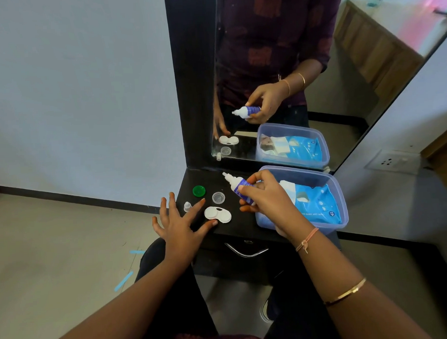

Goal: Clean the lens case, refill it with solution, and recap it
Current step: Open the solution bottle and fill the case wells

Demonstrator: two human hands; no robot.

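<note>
1. The right hand's (264, 195) fingers were curled round the blue middle of the bottle (234, 185), its bare nozzle tilted toward the shelf's (234, 227) back edge.
2. The left hand's (179, 226) fingers were straight and spread, holding nothing. The thumb tip lay just beside the lens case (217, 214) — contact unclear.
3. The case sat open near the shelf's front edge, between the left hand and the tub (342, 190).
4. It looked light, stiff and smooth, so likely to skid — best pinned by its outer rims.
5. The bottle probably had soft walls, so a gentle squeeze at its middle would suit.
6. A green cap (199, 191), a clear cap (218, 197) and a small white cap (187, 206) lay behind the case.
</note>
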